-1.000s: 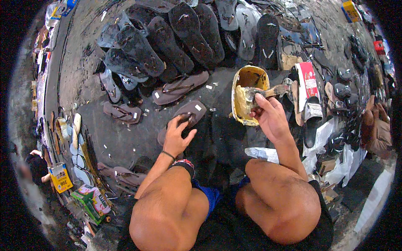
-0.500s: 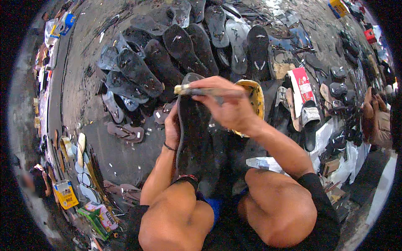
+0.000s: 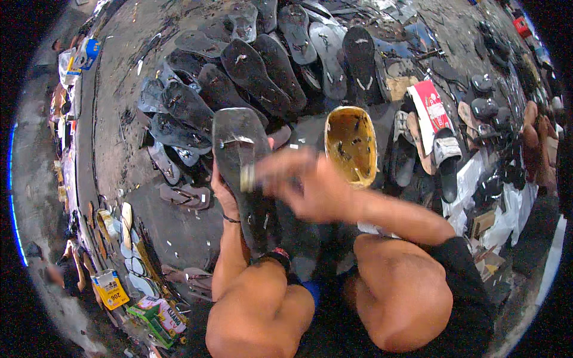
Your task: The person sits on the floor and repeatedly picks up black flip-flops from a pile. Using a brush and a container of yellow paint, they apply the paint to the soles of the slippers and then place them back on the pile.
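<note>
My left hand grips a long black sandal sole by its left edge, holding it tilted up above my knee. A wet-looking sheen and a pale streak show near the sole's far end. My right hand is closed around a small brush, and its pale tip lies against the middle of the sole. Motion smears the fingers and the brush handle. To the right of the sole stands a yellow tub, its inside spotted with dark residue.
Several black soles lie crowded on the floor ahead. A brown pair of flip-flops rests at left. On the right are a strap sandal, a red and white box and white plastic sheets. Another person's hand shows at far right.
The brush has moved down from the sole's upper left edge to its middle. My left hand and the sole have shifted left, showing more of the sole's face. The yellow tub is uncovered.
</note>
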### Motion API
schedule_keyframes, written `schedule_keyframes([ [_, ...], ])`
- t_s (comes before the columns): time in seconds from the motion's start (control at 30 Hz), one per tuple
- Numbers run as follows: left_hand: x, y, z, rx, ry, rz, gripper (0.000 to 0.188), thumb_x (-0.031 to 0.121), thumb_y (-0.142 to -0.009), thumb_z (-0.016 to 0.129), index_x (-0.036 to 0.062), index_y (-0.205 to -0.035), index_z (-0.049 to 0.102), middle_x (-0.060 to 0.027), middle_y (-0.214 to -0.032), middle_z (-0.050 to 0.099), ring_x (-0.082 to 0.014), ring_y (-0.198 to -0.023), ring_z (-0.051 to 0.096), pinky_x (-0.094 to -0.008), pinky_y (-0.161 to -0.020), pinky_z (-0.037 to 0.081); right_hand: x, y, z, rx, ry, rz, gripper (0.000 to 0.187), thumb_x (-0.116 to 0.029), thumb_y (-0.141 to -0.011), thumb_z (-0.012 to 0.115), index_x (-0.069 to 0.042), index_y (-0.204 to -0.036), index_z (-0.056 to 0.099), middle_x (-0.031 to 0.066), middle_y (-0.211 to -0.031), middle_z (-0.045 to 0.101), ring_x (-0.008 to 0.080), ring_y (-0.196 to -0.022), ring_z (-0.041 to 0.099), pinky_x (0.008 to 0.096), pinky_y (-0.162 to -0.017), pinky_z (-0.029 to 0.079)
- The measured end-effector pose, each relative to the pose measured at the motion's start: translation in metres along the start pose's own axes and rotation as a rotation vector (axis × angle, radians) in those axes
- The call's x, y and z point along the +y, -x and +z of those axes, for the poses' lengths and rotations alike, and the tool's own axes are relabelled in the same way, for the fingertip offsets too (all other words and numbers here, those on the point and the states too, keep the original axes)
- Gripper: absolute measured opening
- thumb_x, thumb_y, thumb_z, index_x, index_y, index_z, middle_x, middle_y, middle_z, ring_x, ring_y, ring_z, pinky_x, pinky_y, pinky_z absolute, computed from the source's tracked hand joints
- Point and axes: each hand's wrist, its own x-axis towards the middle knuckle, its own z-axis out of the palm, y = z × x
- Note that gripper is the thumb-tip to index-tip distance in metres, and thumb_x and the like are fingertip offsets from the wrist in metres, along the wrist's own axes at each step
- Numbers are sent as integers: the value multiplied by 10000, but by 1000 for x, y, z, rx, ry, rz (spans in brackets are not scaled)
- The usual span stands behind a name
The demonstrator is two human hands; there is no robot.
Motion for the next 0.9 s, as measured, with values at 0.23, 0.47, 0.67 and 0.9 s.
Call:
schedule_keyframes([
  [0.23, -15, 19, 12, 159, -331, 84, 462, 329, -1033, 406, 40, -1372, 528, -121, -1234, 631, -280, -1052, 630, -439, -967, 520, 40, -73, -50, 235, 212, 332, 224, -229, -903, 682, -43, -1027, 689, 201, -922, 693, 417, -850, 671, 459, -757, 547],
  [0.47, 2, 7, -16, 228, -225, 148, 629, 442, -1018, 319, -4, -1441, 453, -220, -1404, 543, -385, -1229, 575, -522, -1064, 456, 39, -70, -50, 190, 122, 127, 213, -130, -892, 719, -53, -1090, 701, 145, -1006, 725, 264, -941, 700, 375, -837, 539],
  [0.67, 31, -21, -87, 181, 74, 264, 555, 414, -1021, 393, 5, -1376, 510, -190, -1315, 605, -331, -1129, 635, -477, -969, 525, 7, 38, 4, -329, -226, 184, 172, -159, -887, 716, -77, -1037, 708, 127, -1038, 707, 317, -1082, 647, 417, -976, 482],
  [0.9, -31, 117, -86, 371, -250, -209, 521, 402, -1022, 401, 10, -1340, 533, -175, -1262, 629, -307, -1073, 654, -455, -918, 547, 116, 109, -87, 134, 855, 538, 228, -205, -905, 718, -41, -1065, 719, 111, -963, 752, 204, -833, 723, 359, -769, 557],
])
